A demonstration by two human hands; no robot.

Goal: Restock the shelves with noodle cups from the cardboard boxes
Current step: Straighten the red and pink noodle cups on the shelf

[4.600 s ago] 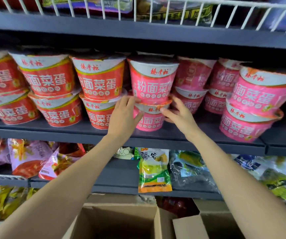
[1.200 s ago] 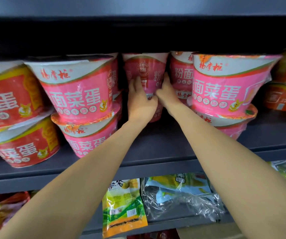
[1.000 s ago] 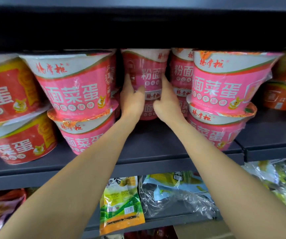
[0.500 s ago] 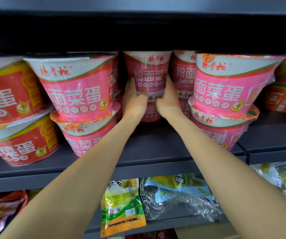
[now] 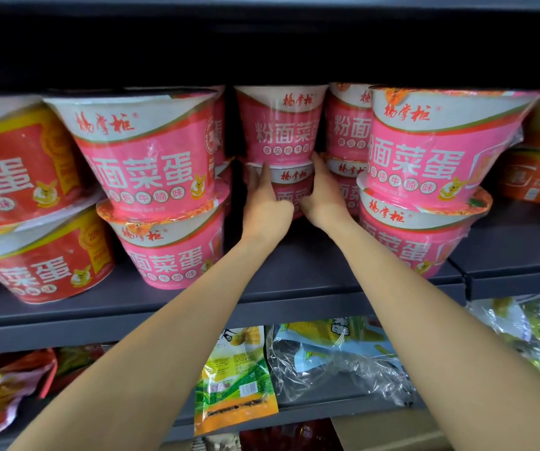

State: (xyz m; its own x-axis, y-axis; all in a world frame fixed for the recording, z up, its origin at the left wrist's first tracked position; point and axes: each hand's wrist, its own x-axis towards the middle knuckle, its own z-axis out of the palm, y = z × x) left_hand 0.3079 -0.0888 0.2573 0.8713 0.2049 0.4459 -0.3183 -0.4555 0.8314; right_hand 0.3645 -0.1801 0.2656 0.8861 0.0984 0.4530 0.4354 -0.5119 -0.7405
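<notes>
Two pink noodle cups stand stacked deep in the middle of the grey shelf (image 5: 294,278). The upper cup (image 5: 280,125) faces forward with its label showing. My left hand (image 5: 267,206) grips the left side of the lower cup (image 5: 291,185), fingertips at its white rim. On the cup's right side my right hand (image 5: 322,196) grips it the same way. Both arms reach in between the front stacks.
A pink two-cup stack (image 5: 154,177) stands front left and another (image 5: 425,170) front right. Red cups (image 5: 17,203) fill the far left, orange ones (image 5: 535,170) the far right. Snack bags (image 5: 236,379) lie on the shelf below. A cardboard box edge (image 5: 382,434) shows at the bottom.
Both hands turned the upper cup so its label faces front, then slid down from it to the lower cup. The camera drew a little closer.
</notes>
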